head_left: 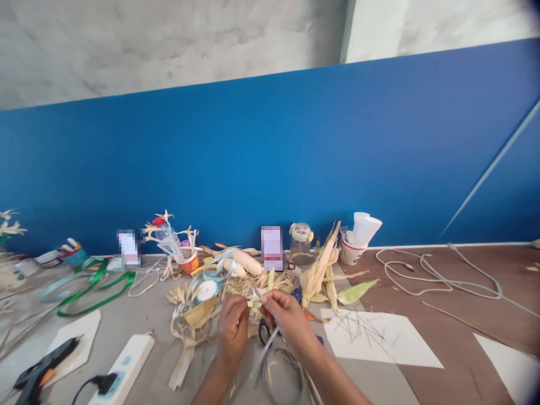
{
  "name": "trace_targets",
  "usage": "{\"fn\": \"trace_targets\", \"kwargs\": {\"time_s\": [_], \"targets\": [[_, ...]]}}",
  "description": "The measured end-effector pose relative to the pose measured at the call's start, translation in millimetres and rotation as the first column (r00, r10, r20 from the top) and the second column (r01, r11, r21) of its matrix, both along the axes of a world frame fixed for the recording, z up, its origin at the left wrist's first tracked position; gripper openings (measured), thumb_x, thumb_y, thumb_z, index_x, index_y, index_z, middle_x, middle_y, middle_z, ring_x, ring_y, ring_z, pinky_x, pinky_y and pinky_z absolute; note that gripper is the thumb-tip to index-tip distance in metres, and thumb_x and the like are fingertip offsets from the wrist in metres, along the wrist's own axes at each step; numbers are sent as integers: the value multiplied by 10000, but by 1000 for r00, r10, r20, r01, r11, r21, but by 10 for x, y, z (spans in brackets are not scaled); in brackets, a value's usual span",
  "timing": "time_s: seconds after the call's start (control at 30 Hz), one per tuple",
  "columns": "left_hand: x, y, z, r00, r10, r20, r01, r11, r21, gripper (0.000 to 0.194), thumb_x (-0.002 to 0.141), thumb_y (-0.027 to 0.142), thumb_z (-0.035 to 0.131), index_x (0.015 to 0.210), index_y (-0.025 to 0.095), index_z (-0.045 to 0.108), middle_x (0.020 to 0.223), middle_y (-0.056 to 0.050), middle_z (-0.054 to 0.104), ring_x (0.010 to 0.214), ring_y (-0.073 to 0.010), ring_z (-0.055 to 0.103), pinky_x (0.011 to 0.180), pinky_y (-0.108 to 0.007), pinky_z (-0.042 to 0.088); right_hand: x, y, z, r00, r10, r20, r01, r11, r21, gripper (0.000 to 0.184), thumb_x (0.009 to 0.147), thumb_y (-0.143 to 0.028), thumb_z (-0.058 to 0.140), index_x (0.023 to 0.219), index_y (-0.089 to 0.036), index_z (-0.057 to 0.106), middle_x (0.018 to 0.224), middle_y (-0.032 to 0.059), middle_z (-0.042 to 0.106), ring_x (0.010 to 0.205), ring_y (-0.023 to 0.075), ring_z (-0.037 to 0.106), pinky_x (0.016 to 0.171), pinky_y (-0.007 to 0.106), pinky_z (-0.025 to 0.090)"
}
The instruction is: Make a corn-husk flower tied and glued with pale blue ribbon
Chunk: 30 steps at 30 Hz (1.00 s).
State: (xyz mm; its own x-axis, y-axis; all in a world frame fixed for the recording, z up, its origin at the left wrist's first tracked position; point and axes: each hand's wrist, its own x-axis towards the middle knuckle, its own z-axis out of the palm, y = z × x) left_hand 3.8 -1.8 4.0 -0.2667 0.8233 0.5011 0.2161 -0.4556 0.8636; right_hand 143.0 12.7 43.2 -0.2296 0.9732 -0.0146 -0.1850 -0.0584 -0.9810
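Blue partition [253, 163] edges the table [145, 315]; cornhusks [202, 313] crowd hands [234, 325] pinching pale husk [254, 304].

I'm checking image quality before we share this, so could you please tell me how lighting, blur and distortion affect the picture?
Head view: lighting looks soft, without strong glare; head view: the right corners darken, and the blue partition's top edge slants; head view: two upright screens are pixelated; head view: the pale piece between the hands lacks fine detail.

Bright lt. (dk. R corners)
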Motion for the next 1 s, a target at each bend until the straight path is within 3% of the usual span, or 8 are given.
{"fn": "trace_targets", "kwargs": {"time_s": [0.1,0.23,0.47,0.57,0.67,0.77,0.87,1.0], "targets": [[-7,-1,-33,1000,10,-1,-10,1000,0,90,703,208,657,717,271,719,764,-50,635,836,-244,520,817,-331,392,28,-11,31,1000,-14,13,14,998,58,282,731,-415,551,615,-158,551,490,-51,430,475,82,375,498,213,304],[-26,-3,-72,1000,7,18,-7,1000,-9,101,709,191,655,712,269,719,784,-48,629,861,-242,511,866,-340,375,67,-17,82,999,17,-32,-16,999,30,209,677,-330,594,791,-155,607,629,-32,506,533,87,411,529,210,330],[-40,-3,-82,984,-29,174,35,999,-27,107,677,148,685,721,231,735,789,-81,644,909,-249,525,976,-363,320,75,0,63,995,37,89,-44,995,84,203,724,-325,541,622,-152,566,503,-54,422,483,81,348,484,207,280],[-24,-4,-81,1000,-22,10,22,1000,7,96,704,204,667,761,248,730,820,-69,661,907,-257,539,947,-386,351,73,3,48,991,-11,137,-5,993,118,191,738,-294,511,618,-156,563,506,-54,422,484,85,356,477,204,284],[12,-23,-46,989,-86,-121,85,996,-13,126,737,264,631,826,254,719,857,-59,678,875,-259,562,862,-381,411,80,1,43,973,-71,220,29,981,190,179,751,-250,487,636,-155,586,543,-36,486,524,104,425,510,209,323],[46,-41,18,982,-175,-74,165,977,-134,180,757,345,597,782,212,715,763,-66,675,730,-230,577,706,-333,453,93,-7,44,939,-133,316,34,953,300,184,764,-201,466,654,-158,607,629,1,570,629,138,514,593,223,369],[50,-34,72,983,-183,1,177,951,-253,262,752,419,583,759,187,705,642,-44,646,627,-200,562,623,-299,440,100,-13,51,913,-165,373,4,919,395,200,768,-163,454,638,-166,606,656,14,584,679,149,530,639,228,373],[19,-7,81,978,-200,54,207,927,-312,311,720,478,599,706,178,683,577,-22,601,591,-181,536,604,-284,417,94,3,54,927,-130,352,-7,932,363,228,787,-196,450,599,-167,577,620,-2,549,645,138,502,610,223,356]]}}
